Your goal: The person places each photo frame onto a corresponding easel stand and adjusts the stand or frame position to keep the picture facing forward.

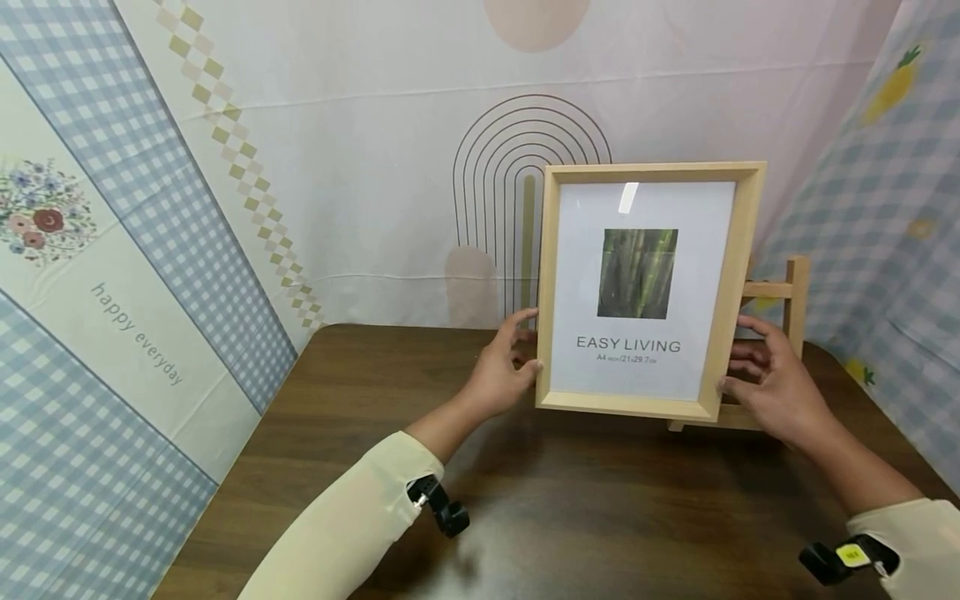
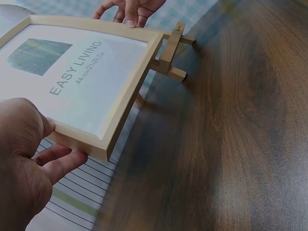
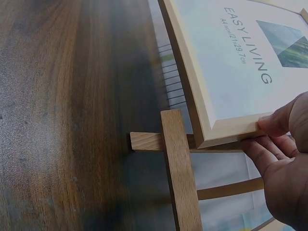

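Note:
A light wooden picture frame [image 1: 637,406] is held up above the table between both hands, with an "EASY LIVING" sheet and a bamboo picture behind its glazing. My left hand [image 1: 501,367] grips its left edge near the lower corner, thumb in front and fingers behind. On the opposite side my right hand [image 1: 780,383] pinches the right edge, as the right wrist view also shows. Behind the frame and to its right stands a wooden easel [image 1: 797,292], mostly hidden in the head view. In the right wrist view the easel's post and ledge [image 3: 180,168] show close by the frame's lower corner.
The dark wooden table [image 1: 360,400] reaches back to a pale patterned cloth [image 1: 375,208] hung behind it. Checked cloths hang at the left [image 1: 247,333] and right [image 1: 900,275]. Each sleeve carries a small black wrist camera [image 1: 450,517].

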The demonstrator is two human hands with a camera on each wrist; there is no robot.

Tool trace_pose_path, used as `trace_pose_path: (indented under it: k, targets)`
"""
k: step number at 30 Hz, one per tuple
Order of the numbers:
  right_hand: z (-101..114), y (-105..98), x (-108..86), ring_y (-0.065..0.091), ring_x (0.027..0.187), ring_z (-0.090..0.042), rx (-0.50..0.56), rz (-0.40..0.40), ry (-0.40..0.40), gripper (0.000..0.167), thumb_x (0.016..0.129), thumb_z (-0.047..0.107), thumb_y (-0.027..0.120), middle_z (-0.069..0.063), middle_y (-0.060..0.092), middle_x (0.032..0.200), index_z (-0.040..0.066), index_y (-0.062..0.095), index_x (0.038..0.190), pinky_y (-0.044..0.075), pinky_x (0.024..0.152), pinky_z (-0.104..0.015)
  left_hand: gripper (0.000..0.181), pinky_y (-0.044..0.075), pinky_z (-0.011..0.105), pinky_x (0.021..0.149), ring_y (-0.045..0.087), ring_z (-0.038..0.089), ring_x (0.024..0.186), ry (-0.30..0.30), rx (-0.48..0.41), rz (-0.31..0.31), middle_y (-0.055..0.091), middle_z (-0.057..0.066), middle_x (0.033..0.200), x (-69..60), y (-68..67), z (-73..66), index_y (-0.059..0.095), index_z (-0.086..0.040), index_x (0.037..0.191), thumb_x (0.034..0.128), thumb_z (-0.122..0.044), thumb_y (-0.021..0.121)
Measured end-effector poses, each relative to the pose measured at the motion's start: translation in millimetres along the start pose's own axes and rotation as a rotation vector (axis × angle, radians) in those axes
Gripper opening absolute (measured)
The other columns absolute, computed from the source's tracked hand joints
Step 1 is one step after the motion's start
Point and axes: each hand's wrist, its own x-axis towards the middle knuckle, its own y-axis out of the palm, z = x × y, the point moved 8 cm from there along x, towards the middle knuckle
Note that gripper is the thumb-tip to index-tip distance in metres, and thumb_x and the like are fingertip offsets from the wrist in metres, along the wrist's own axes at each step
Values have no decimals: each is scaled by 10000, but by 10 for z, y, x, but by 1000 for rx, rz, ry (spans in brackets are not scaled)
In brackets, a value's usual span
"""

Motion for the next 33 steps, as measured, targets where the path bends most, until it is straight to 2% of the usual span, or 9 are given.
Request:
trace_pose_path:
  k: [26,33]
  targets:
    - [-105,-66,57,533,985,71,-10,5,24,877,919,-149,635,-284,502,1290,48,132,1610,526,700,-126,747,575,283,657,664,232,886,15,14,-8,602,149,1301,88,79,-17,338,-225,1556,952,94,638]
    - [-126,-84,70,536,976,80,-18,5,21,874,911,-160,636,-293,511,1279,31,135,1602,525,695,-123,753,573,279,645,660,220,894,-9,23,-12,596,143,1314,106,105,7,340,-245,1554,951,84,649]
